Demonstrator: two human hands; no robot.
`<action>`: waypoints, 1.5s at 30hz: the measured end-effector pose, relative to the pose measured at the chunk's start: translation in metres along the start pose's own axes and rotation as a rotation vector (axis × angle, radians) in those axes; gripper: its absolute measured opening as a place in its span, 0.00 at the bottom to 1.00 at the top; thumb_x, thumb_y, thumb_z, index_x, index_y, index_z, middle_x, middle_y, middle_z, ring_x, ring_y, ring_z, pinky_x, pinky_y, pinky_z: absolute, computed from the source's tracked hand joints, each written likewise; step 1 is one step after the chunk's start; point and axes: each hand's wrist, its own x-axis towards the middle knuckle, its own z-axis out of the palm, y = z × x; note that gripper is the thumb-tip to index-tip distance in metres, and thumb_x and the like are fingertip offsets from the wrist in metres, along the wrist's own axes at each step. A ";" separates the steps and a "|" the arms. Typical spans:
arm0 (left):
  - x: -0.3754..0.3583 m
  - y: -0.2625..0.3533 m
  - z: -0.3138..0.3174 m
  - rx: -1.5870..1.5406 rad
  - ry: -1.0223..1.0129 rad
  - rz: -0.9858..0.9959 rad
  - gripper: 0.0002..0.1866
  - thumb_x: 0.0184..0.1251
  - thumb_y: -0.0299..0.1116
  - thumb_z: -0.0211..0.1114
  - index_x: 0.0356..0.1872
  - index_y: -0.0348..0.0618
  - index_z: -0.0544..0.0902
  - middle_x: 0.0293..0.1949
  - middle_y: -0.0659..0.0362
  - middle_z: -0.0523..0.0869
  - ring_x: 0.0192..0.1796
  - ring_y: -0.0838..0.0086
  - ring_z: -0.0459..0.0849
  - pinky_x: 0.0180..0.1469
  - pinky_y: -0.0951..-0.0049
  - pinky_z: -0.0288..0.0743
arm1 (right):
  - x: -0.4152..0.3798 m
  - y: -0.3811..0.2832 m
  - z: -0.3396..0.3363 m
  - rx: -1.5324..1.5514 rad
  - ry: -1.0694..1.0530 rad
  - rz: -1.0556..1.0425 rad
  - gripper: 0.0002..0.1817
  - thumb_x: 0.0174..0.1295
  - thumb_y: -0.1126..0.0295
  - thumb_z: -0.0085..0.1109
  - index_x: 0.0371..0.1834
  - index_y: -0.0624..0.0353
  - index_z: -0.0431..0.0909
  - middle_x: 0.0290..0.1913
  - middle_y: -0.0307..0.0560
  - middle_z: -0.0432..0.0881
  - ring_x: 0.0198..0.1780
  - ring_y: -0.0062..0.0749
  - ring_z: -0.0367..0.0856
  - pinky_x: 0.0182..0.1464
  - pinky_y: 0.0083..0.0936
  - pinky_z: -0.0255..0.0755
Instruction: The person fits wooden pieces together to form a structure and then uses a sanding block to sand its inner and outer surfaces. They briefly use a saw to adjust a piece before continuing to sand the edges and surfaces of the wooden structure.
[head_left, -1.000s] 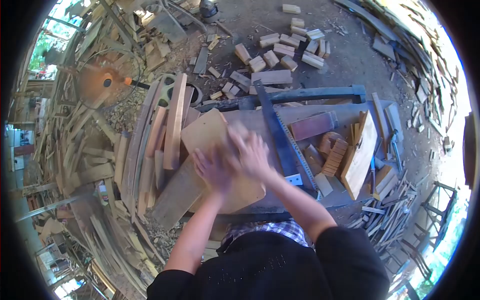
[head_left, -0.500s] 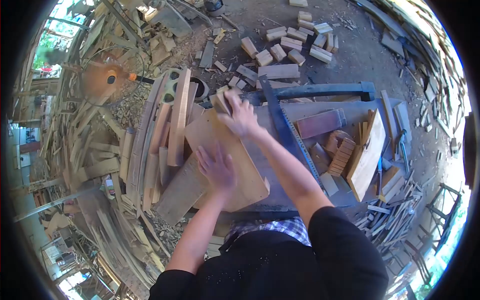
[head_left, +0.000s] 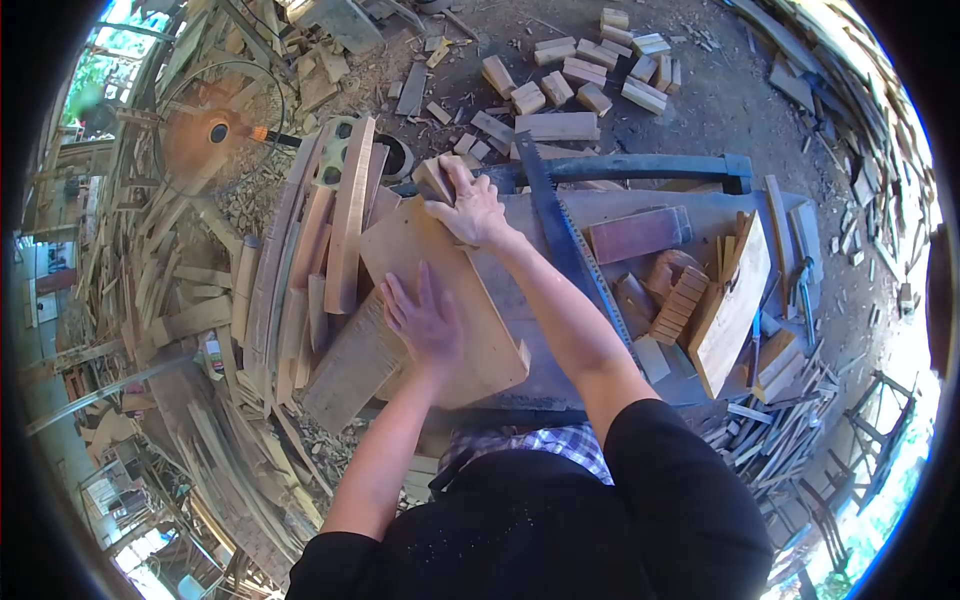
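A wide, pale wooden board (head_left: 440, 265) lies at a slant on the worktable. My left hand (head_left: 425, 318) rests flat on its middle, fingers spread. At the board's far end, my right hand (head_left: 472, 210) is closed around a small wooden block (head_left: 430, 182), which covers part of the board's edge. The block's underside is hidden. Just right of the board, a handsaw (head_left: 565, 225) lies with its toothed edge facing right. Another greyish plank (head_left: 345, 372) sticks out from under the board at the lower left.
Right on the table are a reddish block (head_left: 635, 235), a slatted wooden piece (head_left: 680, 305), a tilted board (head_left: 730, 310) and a hammer (head_left: 804, 290). Long timbers (head_left: 350, 220) stand left. An orange round fan (head_left: 215, 135) is beyond them. Cut blocks (head_left: 585, 70) litter the floor ahead.
The view has shifted slightly, so the table appears higher. My right hand, blurred by motion before, now looks sharper with the wooden block at the board's far end. My left hand stays on the board.
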 end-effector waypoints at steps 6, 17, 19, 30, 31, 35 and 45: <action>-0.001 -0.004 0.010 0.010 0.029 0.005 0.32 0.77 0.54 0.47 0.78 0.59 0.64 0.79 0.37 0.52 0.80 0.40 0.48 0.75 0.40 0.45 | -0.183 0.078 -0.020 0.184 -0.166 -0.125 0.48 0.61 0.48 0.62 0.82 0.47 0.51 0.63 0.75 0.68 0.60 0.69 0.70 0.65 0.55 0.63; -0.001 -0.003 0.004 0.008 0.016 0.010 0.32 0.78 0.56 0.46 0.79 0.59 0.63 0.79 0.38 0.52 0.80 0.41 0.49 0.75 0.41 0.44 | -0.002 0.033 0.004 0.429 -0.195 0.019 0.49 0.61 0.46 0.62 0.81 0.50 0.49 0.66 0.72 0.67 0.66 0.66 0.67 0.70 0.51 0.62; -0.001 -0.006 0.006 0.016 0.013 0.013 0.32 0.78 0.56 0.46 0.79 0.59 0.63 0.79 0.37 0.52 0.80 0.41 0.49 0.75 0.41 0.44 | -0.030 0.043 0.002 0.458 -0.190 -0.037 0.49 0.62 0.43 0.59 0.81 0.52 0.49 0.68 0.72 0.66 0.68 0.68 0.65 0.72 0.52 0.60; -0.001 -0.003 0.005 0.019 0.000 0.011 0.32 0.77 0.54 0.48 0.79 0.58 0.62 0.78 0.37 0.52 0.80 0.40 0.49 0.76 0.41 0.44 | -0.048 0.065 0.014 0.598 -0.132 -0.144 0.50 0.60 0.43 0.62 0.81 0.52 0.51 0.72 0.70 0.64 0.72 0.62 0.63 0.74 0.47 0.58; 0.000 -0.001 0.004 0.030 0.005 0.017 0.32 0.77 0.54 0.48 0.79 0.58 0.62 0.78 0.37 0.52 0.80 0.40 0.49 0.76 0.41 0.44 | -0.007 0.053 0.017 0.653 -0.160 -0.103 0.50 0.59 0.44 0.63 0.81 0.50 0.52 0.70 0.71 0.67 0.71 0.61 0.65 0.73 0.45 0.60; -0.002 -0.005 0.004 0.008 0.019 0.003 0.31 0.76 0.52 0.51 0.78 0.61 0.65 0.78 0.38 0.53 0.80 0.40 0.49 0.75 0.41 0.44 | 0.017 0.050 0.024 0.822 -0.258 0.011 0.50 0.57 0.45 0.64 0.81 0.47 0.52 0.69 0.68 0.69 0.72 0.56 0.65 0.73 0.43 0.60; -0.001 -0.002 0.002 0.054 0.041 0.108 0.31 0.77 0.53 0.51 0.79 0.61 0.63 0.79 0.41 0.54 0.80 0.44 0.50 0.76 0.43 0.44 | -0.287 0.119 -0.086 0.685 -0.714 0.137 0.51 0.65 0.49 0.65 0.82 0.58 0.46 0.78 0.55 0.56 0.81 0.39 0.51 0.79 0.35 0.46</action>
